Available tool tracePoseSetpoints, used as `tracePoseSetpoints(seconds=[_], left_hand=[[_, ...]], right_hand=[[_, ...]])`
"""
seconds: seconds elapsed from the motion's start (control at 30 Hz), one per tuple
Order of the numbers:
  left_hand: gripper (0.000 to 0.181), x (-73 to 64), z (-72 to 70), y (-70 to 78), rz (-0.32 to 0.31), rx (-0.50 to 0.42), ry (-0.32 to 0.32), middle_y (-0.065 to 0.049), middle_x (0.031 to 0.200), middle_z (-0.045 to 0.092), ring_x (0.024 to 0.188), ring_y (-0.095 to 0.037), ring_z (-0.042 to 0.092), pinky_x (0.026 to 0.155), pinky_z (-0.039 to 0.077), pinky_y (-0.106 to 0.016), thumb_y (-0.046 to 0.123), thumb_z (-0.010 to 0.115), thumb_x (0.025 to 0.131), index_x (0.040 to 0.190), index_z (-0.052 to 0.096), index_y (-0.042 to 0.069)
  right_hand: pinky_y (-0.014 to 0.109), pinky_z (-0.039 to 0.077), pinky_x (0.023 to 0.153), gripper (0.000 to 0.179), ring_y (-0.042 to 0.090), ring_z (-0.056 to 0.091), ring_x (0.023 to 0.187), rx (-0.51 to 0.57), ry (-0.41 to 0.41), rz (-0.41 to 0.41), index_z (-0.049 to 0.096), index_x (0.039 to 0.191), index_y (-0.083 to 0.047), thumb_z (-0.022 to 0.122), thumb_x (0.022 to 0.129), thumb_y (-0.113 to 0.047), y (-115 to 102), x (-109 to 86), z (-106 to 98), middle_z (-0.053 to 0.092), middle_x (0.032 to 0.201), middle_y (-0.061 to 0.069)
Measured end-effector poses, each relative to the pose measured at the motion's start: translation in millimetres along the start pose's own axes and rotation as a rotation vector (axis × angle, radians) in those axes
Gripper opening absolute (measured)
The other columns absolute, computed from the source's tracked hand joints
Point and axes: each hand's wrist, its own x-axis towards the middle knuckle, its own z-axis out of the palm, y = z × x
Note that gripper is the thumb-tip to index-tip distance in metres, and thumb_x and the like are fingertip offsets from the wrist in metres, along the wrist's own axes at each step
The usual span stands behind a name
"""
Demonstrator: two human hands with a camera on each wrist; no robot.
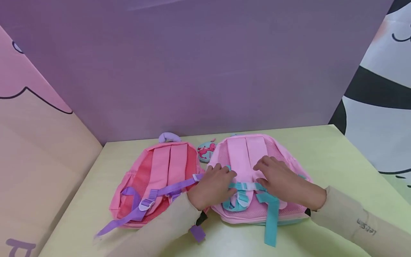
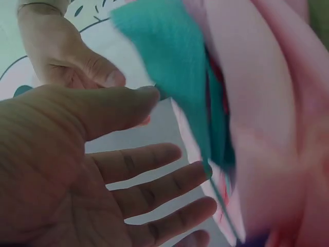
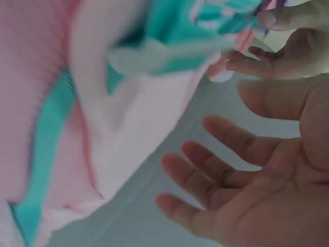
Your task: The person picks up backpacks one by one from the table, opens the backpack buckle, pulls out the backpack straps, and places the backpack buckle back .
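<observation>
A light pink backpack (image 1: pixel 237 157) lies with its back panel and shoulder straps up, teal webbing and a white buckle (image 1: pixel 250 186) across its middle. My left hand (image 1: pixel 213 186) is over its left side, fingers spread, the thumb close to the teal strap (image 2: pixel 177 67); whether it touches is unclear. Above the right side hovers my right hand (image 1: pixel 279 180), its fingers loosely bent and nothing held in the right wrist view. A loose teal strap end (image 1: pixel 272 223) hangs past the lower edge. Beside it on the left lies a coral pink backpack (image 1: pixel 160 178) with purple webbing (image 1: pixel 183 185).
Between the backpacks, toward the back, sits a small turquoise pouch (image 1: pixel 205 151) with a pink print. Both bags lie on a pale yellow table (image 1: pixel 327 157). A purple wall (image 1: pixel 205 71) rises behind, with printed panels at the left and right.
</observation>
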Motion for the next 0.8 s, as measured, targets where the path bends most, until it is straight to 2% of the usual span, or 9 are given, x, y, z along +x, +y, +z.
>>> tracePoseSetpoints(seconds=[0.1, 0.2, 0.4, 0.53, 0.67, 0.8], left_hand=[[0.044, 5.2, 4.1, 4.6, -0.014, -0.026, -0.038, 0.000, 0.107, 0.062, 0.092, -0.017, 0.048, 0.084, 0.042, -0.036, 0.037, 0.069, 0.085, 0.123, 0.063, 0.016], [0.042, 7.3, 5.9, 5.6, -0.014, -0.044, -0.036, 0.001, 0.107, 0.062, 0.091, -0.016, 0.048, 0.080, 0.043, -0.032, 0.035, 0.070, 0.085, 0.122, 0.064, 0.016], [0.037, 9.2, 9.3, 10.8, -0.019, -0.081, 0.012, 0.001, 0.104, 0.061, 0.091, -0.016, 0.048, 0.078, 0.037, -0.035, 0.032, 0.072, 0.083, 0.116, 0.067, 0.016], [0.032, 12.6, 14.9, 16.8, -0.040, -0.088, 0.069, 0.003, 0.097, 0.061, 0.086, -0.016, 0.047, 0.073, 0.031, -0.035, 0.029, 0.073, 0.082, 0.111, 0.069, 0.016], [0.030, 15.8, 20.7, 20.6, -0.052, -0.119, 0.121, 0.003, 0.094, 0.061, 0.085, -0.015, 0.049, 0.071, 0.032, -0.032, 0.028, 0.075, 0.081, 0.108, 0.070, 0.016], [0.029, 17.1, 24.3, 22.4, -0.055, -0.149, 0.147, 0.004, 0.093, 0.061, 0.087, -0.015, 0.051, 0.072, 0.035, -0.029, 0.029, 0.076, 0.080, 0.105, 0.070, 0.016]], right_hand=[[0.038, 0.045, 0.071, 0.027, 0.021, 0.052, 0.084, 0.041, -0.045, -0.002, 0.062, 0.099, -0.004, 0.078, 0.076, -0.006, 1, -2.3, 7, 0.052, 0.093, 0.002], [0.037, 0.047, 0.074, 0.028, 0.020, 0.053, 0.085, 0.084, -0.070, -0.007, 0.062, 0.097, -0.007, 0.079, 0.074, -0.006, 2, -2.3, 13, 0.053, 0.091, 0.000], [0.034, 0.047, 0.074, 0.026, 0.016, 0.052, 0.081, 0.103, -0.116, -0.003, 0.061, 0.096, -0.008, 0.078, 0.076, -0.008, 2, 1.3, 23, 0.052, 0.088, -0.003], [0.032, 0.046, 0.071, 0.023, 0.015, 0.049, 0.078, 0.087, -0.110, 0.008, 0.060, 0.092, -0.009, 0.077, 0.076, -0.007, 3, 1.7, 27, 0.050, 0.084, -0.004], [0.032, 0.046, 0.070, 0.023, 0.015, 0.049, 0.078, 0.089, -0.091, 0.023, 0.060, 0.090, -0.010, 0.078, 0.076, -0.006, 4, 1.0, 28, 0.050, 0.083, -0.003], [0.033, 0.047, 0.072, 0.025, 0.015, 0.050, 0.078, 0.101, -0.073, 0.034, 0.061, 0.092, -0.009, 0.079, 0.075, -0.008, 5, -1.6, 27, 0.052, 0.084, -0.003]])
